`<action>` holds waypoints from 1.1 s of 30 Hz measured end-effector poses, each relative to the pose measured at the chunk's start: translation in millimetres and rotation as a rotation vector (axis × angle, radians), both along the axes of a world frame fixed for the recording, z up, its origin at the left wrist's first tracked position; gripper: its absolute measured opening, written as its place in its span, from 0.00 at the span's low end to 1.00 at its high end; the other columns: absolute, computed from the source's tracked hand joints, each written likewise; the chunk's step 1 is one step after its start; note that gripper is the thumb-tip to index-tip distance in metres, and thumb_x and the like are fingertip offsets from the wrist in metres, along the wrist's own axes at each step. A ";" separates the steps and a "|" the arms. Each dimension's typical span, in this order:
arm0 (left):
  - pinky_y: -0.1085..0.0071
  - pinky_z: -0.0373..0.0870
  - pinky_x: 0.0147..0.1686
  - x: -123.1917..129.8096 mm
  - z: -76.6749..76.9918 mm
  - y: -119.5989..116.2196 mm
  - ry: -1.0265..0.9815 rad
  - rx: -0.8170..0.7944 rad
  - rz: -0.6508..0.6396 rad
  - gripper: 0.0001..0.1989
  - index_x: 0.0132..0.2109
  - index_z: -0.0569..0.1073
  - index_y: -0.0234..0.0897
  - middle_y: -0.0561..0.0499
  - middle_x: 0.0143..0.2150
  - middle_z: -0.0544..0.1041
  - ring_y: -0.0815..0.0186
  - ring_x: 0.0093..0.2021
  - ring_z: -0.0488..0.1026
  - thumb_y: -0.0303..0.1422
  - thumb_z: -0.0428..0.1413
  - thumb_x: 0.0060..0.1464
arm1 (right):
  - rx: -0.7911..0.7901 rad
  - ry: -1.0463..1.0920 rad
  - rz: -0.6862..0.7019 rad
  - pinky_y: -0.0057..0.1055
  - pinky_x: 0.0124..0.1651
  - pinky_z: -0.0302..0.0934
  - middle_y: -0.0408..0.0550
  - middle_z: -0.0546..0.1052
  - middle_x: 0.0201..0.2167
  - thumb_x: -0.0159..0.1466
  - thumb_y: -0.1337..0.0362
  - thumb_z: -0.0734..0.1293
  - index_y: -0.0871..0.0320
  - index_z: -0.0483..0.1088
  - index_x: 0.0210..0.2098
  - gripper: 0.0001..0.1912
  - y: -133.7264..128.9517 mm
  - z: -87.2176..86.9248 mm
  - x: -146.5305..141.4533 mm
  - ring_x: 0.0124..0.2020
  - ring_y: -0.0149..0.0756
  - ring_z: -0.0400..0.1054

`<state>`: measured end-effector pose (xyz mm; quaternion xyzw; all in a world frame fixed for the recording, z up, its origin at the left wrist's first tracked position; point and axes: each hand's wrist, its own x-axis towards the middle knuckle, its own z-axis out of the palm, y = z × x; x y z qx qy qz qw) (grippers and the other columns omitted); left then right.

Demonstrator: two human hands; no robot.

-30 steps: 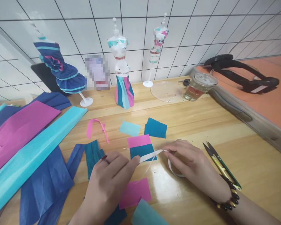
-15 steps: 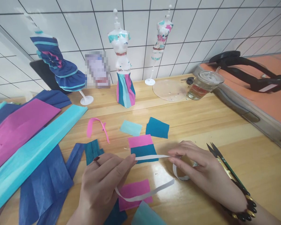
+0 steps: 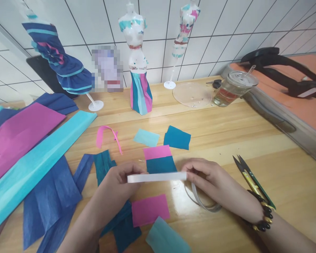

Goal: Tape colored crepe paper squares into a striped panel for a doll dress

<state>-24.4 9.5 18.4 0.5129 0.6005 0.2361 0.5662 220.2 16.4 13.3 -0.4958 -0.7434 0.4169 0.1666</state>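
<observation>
A narrow white strip of tape (image 3: 160, 177) is stretched level between my two hands, above the rectangles of coloured crepe paper. My left hand (image 3: 126, 181) is closed on its left end, where the strip bends back; the fingertips are partly hidden behind it. Thumb and fingers of my right hand (image 3: 204, 177) pinch the other end. Below my right palm hangs a loop of the same tape (image 3: 206, 207). Just beyond the strip lie a teal piece (image 3: 160, 165) and a pink piece (image 3: 156, 151), overlapping. Nearer me are another pink piece (image 3: 150, 211) and a light-blue piece (image 3: 167, 237).
Thread snips (image 3: 250, 179) lie right of my right hand. Folded crepe paper (image 3: 42, 161) covers the left side. Along the wall stand a dressed mannequin (image 3: 60, 63), a mannequin in a striped skirt (image 3: 141, 93) and a bare one (image 3: 185, 31). A lidded glass (image 3: 233, 88) stands back right.
My left hand has shifted along the tape and turned, so the strip is now longer and level, its broad face showing. The loose tail that hung over the pink piece has been drawn up.
</observation>
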 end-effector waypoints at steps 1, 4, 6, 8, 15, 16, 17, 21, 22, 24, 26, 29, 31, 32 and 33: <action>0.76 0.54 0.25 -0.5 -1.9 0.5 -0.025 -0.036 0.021 0.04 0.25 0.70 0.36 0.56 0.23 0.68 0.72 0.26 0.61 0.32 0.55 0.44 | -0.010 -0.019 0.005 0.28 0.33 0.58 0.41 0.69 0.25 0.66 0.62 0.57 0.56 0.65 0.27 0.13 0.4 -0.4 -0.5 0.27 0.31 0.63; 0.76 0.50 0.20 0.2 -6.5 1.3 -0.028 -0.156 0.070 0.04 0.25 0.71 0.35 0.60 0.15 0.62 0.74 0.18 0.56 0.32 0.54 0.42 | -0.039 -0.043 0.006 0.27 0.32 0.57 0.41 0.71 0.25 0.66 0.61 0.57 0.56 0.66 0.27 0.13 1.5 -1.6 -1.8 0.28 0.31 0.64; 0.76 0.47 0.18 2.2 -7.9 1.6 0.008 -0.198 0.076 0.07 0.26 0.71 0.36 0.62 0.10 0.58 0.75 0.14 0.51 0.35 0.53 0.44 | -0.067 -0.048 -0.008 0.27 0.32 0.57 0.41 0.71 0.25 0.65 0.61 0.58 0.56 0.67 0.27 0.13 2.5 -2.6 -3.0 0.29 0.31 0.65; 0.75 0.47 0.18 4.6 -8.2 2.3 0.057 -0.196 0.069 0.10 0.25 0.70 0.36 0.61 0.08 0.58 0.75 0.13 0.50 0.38 0.53 0.46 | -0.099 -0.054 -0.026 0.26 0.30 0.57 0.40 0.71 0.24 0.64 0.60 0.59 0.56 0.67 0.27 0.13 3.6 -3.9 -4.1 0.27 0.31 0.65; 0.76 0.49 0.17 5.7 -10.5 6.1 0.122 -0.210 0.011 0.13 0.24 0.68 0.36 0.61 0.07 0.60 0.74 0.12 0.53 0.41 0.53 0.48 | -0.159 -0.038 -0.070 0.26 0.28 0.58 0.38 0.71 0.23 0.61 0.61 0.63 0.55 0.66 0.39 0.08 6.3 -10.4 -4.1 0.24 0.30 0.65; 0.76 0.49 0.17 5.2 -11.1 6.4 0.130 -0.212 0.006 0.13 0.24 0.69 0.36 0.61 0.07 0.60 0.74 0.12 0.53 0.41 0.53 0.48 | -0.165 -0.017 -0.082 0.27 0.28 0.58 0.38 0.71 0.23 0.60 0.62 0.64 0.55 0.64 0.44 0.12 6.8 -11.4 -3.7 0.24 0.30 0.65; 0.76 0.49 0.17 4.7 -11.7 6.5 0.138 -0.209 -0.001 0.13 0.25 0.70 0.36 0.61 0.07 0.60 0.74 0.12 0.53 0.41 0.53 0.48 | -0.165 -0.001 -0.094 0.27 0.28 0.58 0.37 0.71 0.22 0.60 0.62 0.64 0.55 0.62 0.46 0.15 7.3 -12.3 -3.4 0.24 0.30 0.65; 0.76 0.51 0.17 5.3 -14.4 5.8 0.150 -0.192 -0.038 0.13 0.28 0.72 0.35 0.61 0.08 0.59 0.73 0.12 0.54 0.42 0.53 0.49 | -0.129 0.005 -0.095 0.27 0.28 0.58 0.37 0.69 0.22 0.61 0.63 0.62 0.54 0.60 0.43 0.10 8.5 -14.3 -3.1 0.23 0.30 0.64; 0.76 0.51 0.17 5.9 -15.3 5.3 0.156 -0.188 -0.035 0.13 0.27 0.71 0.36 0.61 0.08 0.59 0.73 0.12 0.54 0.42 0.53 0.49 | -0.112 -0.002 -0.096 0.27 0.28 0.58 0.37 0.68 0.22 0.62 0.64 0.61 0.54 0.60 0.42 0.09 8.5 -14.4 -3.2 0.23 0.30 0.63; 0.76 0.51 0.17 6.9 -17.6 4.3 0.179 -0.176 -0.028 0.14 0.25 0.70 0.36 0.61 0.09 0.59 0.73 0.13 0.55 0.42 0.52 0.49 | -0.083 -0.021 -0.099 0.27 0.29 0.57 0.37 0.68 0.23 0.62 0.64 0.60 0.54 0.59 0.41 0.07 8.3 -14.4 -3.4 0.24 0.30 0.63; 0.76 0.51 0.16 7.4 -20.7 2.9 0.203 -0.148 -0.032 0.15 0.25 0.69 0.36 0.61 0.09 0.59 0.72 0.13 0.56 0.43 0.52 0.49 | -0.068 -0.038 -0.101 0.27 0.29 0.57 0.38 0.69 0.24 0.62 0.64 0.60 0.54 0.60 0.41 0.07 8.1 -14.4 -3.4 0.25 0.30 0.64; 0.76 0.50 0.16 7.0 -25.3 0.6 0.233 -0.109 -0.036 0.15 0.25 0.69 0.36 0.61 0.11 0.59 0.72 0.13 0.57 0.43 0.51 0.50 | -0.073 -0.048 -0.101 0.27 0.29 0.58 0.37 0.69 0.24 0.62 0.63 0.61 0.53 0.60 0.41 0.08 8.1 -13.9 -3.8 0.25 0.30 0.64; 0.76 0.50 0.16 6.5 -27.1 -0.5 0.251 -0.102 -0.034 0.15 0.25 0.69 0.37 0.61 0.11 0.60 0.72 0.14 0.58 0.43 0.51 0.50 | -0.069 -0.060 -0.099 0.26 0.29 0.57 0.36 0.68 0.23 0.61 0.63 0.61 0.53 0.60 0.41 0.08 8.1 -13.0 -4.7 0.25 0.30 0.64; 0.76 0.50 0.16 6.4 -27.4 -0.8 0.257 -0.099 -0.035 0.15 0.25 0.69 0.37 0.61 0.11 0.60 0.72 0.14 0.58 0.43 0.51 0.50 | -0.059 -0.070 -0.097 0.26 0.29 0.57 0.36 0.68 0.23 0.61 0.63 0.61 0.53 0.60 0.40 0.08 8.1 -12.5 -5.4 0.24 0.30 0.64; 0.76 0.51 0.16 6.5 -27.3 -0.7 0.260 -0.097 -0.037 0.15 0.25 0.69 0.37 0.61 0.11 0.60 0.72 0.14 0.58 0.43 0.51 0.50 | -0.048 -0.083 -0.093 0.27 0.29 0.57 0.36 0.68 0.23 0.61 0.63 0.61 0.53 0.60 0.40 0.07 8.1 -12.0 -6.2 0.25 0.30 0.64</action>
